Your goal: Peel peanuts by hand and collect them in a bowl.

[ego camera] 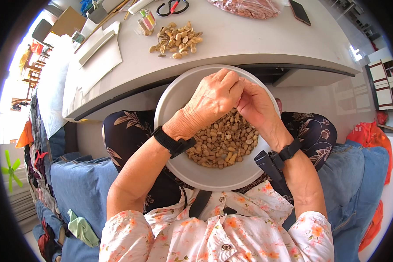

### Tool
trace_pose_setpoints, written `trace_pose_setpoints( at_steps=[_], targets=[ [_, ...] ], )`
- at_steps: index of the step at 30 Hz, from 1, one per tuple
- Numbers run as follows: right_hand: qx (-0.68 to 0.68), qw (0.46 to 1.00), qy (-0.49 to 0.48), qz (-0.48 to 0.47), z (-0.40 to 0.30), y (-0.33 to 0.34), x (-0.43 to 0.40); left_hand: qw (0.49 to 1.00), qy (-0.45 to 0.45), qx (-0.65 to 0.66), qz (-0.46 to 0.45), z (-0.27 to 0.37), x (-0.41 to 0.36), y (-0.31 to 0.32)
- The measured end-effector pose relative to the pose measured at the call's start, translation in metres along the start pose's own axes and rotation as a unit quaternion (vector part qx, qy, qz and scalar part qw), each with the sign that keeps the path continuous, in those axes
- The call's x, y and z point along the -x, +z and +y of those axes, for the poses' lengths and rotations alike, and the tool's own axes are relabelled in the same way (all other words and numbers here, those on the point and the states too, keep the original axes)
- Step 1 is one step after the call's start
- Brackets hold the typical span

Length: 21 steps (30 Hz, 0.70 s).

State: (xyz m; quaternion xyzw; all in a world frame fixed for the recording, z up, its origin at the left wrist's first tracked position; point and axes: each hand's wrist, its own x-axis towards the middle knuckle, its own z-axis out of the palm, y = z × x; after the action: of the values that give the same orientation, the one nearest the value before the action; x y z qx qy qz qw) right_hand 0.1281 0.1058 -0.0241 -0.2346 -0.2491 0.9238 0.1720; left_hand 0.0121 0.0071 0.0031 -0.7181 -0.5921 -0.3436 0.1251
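Note:
A large pale plastic basin (183,170) rests on my lap with many unshelled peanuts (221,140) in its bottom. Above its far half, my left hand (216,91) and my right hand (255,101) meet with fingertips pressed together. What lies between the fingers is hidden, so I cannot tell if they hold a peanut. Beyond the basin, a pile of peanut shells (177,37) lies on the white table (249,39). A plastic bag of shelled reddish peanuts (249,8) lies at the table's far side.
The table's near edge runs just beyond the basin. On it are a phone (299,12), black-handled scissors (172,7), small bottles in a clear holder (146,20) and white sheets (101,55) at the left. Denim cloth (82,183) covers the seat.

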Motion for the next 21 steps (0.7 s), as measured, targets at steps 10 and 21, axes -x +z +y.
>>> trace_pose_setpoints(
  at_steps=[10, 21],
  targets=[
    [0.046, 0.997, -0.004, -0.069, -0.006, -0.003, -0.004, 0.854, -0.380, 0.347, 0.076, -0.007, -0.004, -0.003],
    [0.155, 0.985, -0.016, -0.069, -0.012, 0.001, 0.000, 0.833, -0.351, 0.427, -0.001, -0.009, -0.005, -0.006]
  ],
)
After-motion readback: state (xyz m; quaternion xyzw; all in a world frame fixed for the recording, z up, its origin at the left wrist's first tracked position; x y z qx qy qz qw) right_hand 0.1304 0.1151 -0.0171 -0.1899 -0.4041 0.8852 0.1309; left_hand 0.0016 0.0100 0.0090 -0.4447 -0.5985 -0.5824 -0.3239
